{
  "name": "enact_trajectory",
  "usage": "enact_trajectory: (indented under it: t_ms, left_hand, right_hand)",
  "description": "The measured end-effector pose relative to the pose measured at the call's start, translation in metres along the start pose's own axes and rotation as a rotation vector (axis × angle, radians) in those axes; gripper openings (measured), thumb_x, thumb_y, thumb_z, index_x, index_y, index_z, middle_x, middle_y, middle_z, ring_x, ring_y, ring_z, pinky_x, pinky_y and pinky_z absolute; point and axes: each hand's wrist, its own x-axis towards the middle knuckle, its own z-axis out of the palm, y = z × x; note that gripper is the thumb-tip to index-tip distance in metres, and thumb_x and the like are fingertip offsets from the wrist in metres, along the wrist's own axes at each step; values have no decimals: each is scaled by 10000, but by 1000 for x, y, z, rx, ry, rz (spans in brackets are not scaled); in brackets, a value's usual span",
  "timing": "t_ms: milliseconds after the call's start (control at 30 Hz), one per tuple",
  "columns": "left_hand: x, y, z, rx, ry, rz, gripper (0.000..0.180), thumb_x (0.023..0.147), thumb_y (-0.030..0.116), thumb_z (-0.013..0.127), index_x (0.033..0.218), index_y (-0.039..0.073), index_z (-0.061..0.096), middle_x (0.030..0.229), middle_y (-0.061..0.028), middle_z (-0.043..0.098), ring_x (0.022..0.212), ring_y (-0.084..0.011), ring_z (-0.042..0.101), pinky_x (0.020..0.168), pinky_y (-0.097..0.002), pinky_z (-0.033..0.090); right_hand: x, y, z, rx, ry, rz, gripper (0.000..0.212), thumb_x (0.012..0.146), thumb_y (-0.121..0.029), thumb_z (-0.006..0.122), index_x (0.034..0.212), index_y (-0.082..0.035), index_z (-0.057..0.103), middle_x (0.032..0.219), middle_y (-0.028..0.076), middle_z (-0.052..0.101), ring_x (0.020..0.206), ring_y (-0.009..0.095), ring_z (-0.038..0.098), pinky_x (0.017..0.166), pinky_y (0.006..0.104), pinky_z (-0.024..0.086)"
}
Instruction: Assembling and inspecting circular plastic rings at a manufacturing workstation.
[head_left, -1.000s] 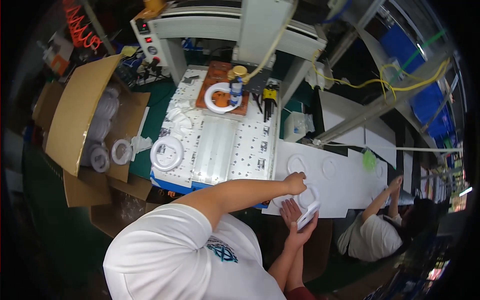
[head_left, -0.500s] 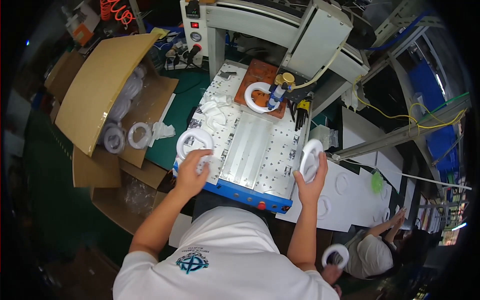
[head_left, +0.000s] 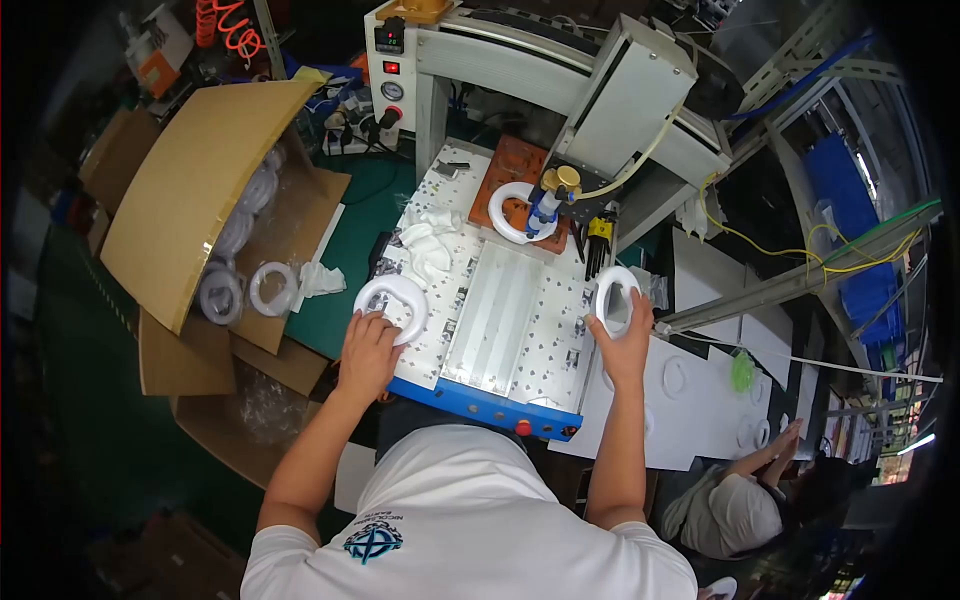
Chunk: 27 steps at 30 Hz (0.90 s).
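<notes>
My left hand [head_left: 370, 352] is closed on the near edge of a white ring [head_left: 416, 296], over the left side of the machine's white patterned bed [head_left: 548, 320]. I cannot tell whether that ring rests on the bed. My right hand [head_left: 626, 338] grips a second white ring [head_left: 603, 298], which is tilted up on edge beside the bed's right side. A third white ring [head_left: 500, 212] lies on a brown plate [head_left: 487, 190] at the back of the bed, beneath a blue-and-brass nozzle head [head_left: 545, 212].
An open cardboard box [head_left: 205, 170] with wrapped rings stands on the left. A crumpled white cloth [head_left: 428, 245] lies on the bed, and a metal strip [head_left: 490, 320] runs down its middle. Several rings lie on a white table [head_left: 700, 425] at right, where another person [head_left: 735, 510] sits.
My left fingers have shifted onto the ring's near edge. The ring in my right hand has turned and moved slightly left. At lower right, another hand with a ring has dropped mostly out of view.
</notes>
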Motion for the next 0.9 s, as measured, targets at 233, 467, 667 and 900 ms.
enact_trajectory:
  t_ms: [233,467,667,900]
  left_hand:
    - [11,15,-21,-57,47,-106,224,808,66,711,1023,57,645,1074,-139,635,1118,-342,566,1104,-528,341]
    - [4,40,-41,-287,166,-176,145,874,39,665,1015,31,632,999,-151,668,992,-373,620,1069,-511,389]
    - [-11,48,-38,-301,176,-130,200,830,24,680,1027,54,655,1026,-109,679,1033,-338,622,1077,-513,382]
    - [-17,28,-22,-174,121,-50,239,765,16,718,995,73,686,1026,-81,687,1067,-292,625,1079,-501,373]
  right_hand:
    - [-9,2,0,10,11,28,946,712,-368,868,1484,-99,390,1525,244,320,1396,409,377,1137,462,348]
    - [-13,-3,6,-11,28,-128,1021,655,-334,910,1497,-123,372,1563,231,243,1422,428,319,1130,475,361]
    - [-18,-8,15,-42,32,-206,1042,635,-313,914,1505,-132,371,1563,230,252,1428,425,312,1128,476,366]
    - [-11,-10,18,63,-20,-175,999,665,-356,897,1490,-115,387,1551,243,267,1407,438,325,1126,492,350]
